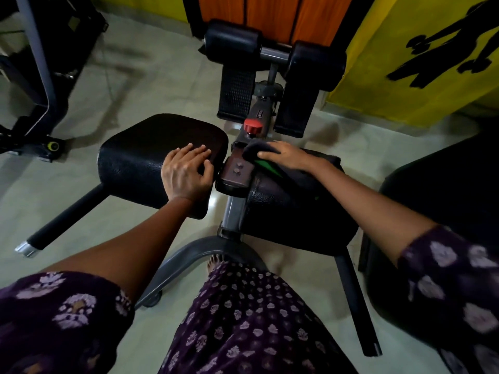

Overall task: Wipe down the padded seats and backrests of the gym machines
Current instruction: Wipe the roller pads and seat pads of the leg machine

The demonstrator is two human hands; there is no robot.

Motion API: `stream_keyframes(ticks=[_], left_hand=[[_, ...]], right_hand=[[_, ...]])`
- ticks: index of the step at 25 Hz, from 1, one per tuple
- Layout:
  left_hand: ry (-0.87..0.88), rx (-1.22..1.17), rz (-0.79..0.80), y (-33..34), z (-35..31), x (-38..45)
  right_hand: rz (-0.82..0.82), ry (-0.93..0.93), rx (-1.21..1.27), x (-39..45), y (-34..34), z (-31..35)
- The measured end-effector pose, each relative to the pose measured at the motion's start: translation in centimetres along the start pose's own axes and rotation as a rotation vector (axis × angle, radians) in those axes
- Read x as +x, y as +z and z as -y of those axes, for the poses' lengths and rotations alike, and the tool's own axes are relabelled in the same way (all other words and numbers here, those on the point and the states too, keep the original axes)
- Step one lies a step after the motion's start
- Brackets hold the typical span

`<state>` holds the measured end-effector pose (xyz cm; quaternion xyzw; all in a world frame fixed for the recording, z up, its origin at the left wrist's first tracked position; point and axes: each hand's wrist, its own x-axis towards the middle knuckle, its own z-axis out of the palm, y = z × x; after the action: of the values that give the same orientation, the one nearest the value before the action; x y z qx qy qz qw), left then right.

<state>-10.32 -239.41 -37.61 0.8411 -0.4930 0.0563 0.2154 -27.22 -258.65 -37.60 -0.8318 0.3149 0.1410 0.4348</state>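
Observation:
Two black padded seat cushions of a gym machine lie below me. My left hand (187,171) rests flat on the right edge of the left pad (135,157), fingers fairly straight, thumb at the pad's inner side. My right hand (286,155) presses a dark cloth with a green patch (259,155) onto the far inner corner of the right pad (297,209). Between the pads sits a brown metal bracket (236,174) with two bolts.
Beyond the pads stand a red adjustment knob (253,126), two black foot plates (237,93) and two roller pads (232,41). A handle bar (62,217) sticks out left. Another machine frame (40,76) stands far left, a dark pad (445,206) at right, yellow wall behind.

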Motion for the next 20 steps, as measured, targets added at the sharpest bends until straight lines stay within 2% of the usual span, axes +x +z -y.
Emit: stream_keyframes(ticks=[4,6,12,15,17,20], left_hand=[[0.017,-0.007,-0.027,0.1,-0.1,0.1],[0.011,-0.003,-0.013,0.1,-0.1,0.2],[-0.021,-0.010,0.036,-0.3,0.2,0.0],[-0.037,-0.027,0.046,-0.4,0.0,0.2],[-0.048,-0.035,0.044,-0.4,-0.2,0.2],[-0.056,-0.049,0.031,-0.4,-0.2,0.1]], right_hand=[[-0.083,0.307,0.072,3.4,-1.9,-1.2],[-0.093,0.351,-0.001,4.0,-1.8,-0.9],[-0.139,0.227,-0.135,-1.4,1.8,2.7],[-0.261,-0.008,-0.221,-9.1,3.7,3.0],[-0.269,-0.137,-0.287,-13.7,3.8,1.6],[-0.272,-0.033,-0.190,-14.4,2.1,-1.2]])
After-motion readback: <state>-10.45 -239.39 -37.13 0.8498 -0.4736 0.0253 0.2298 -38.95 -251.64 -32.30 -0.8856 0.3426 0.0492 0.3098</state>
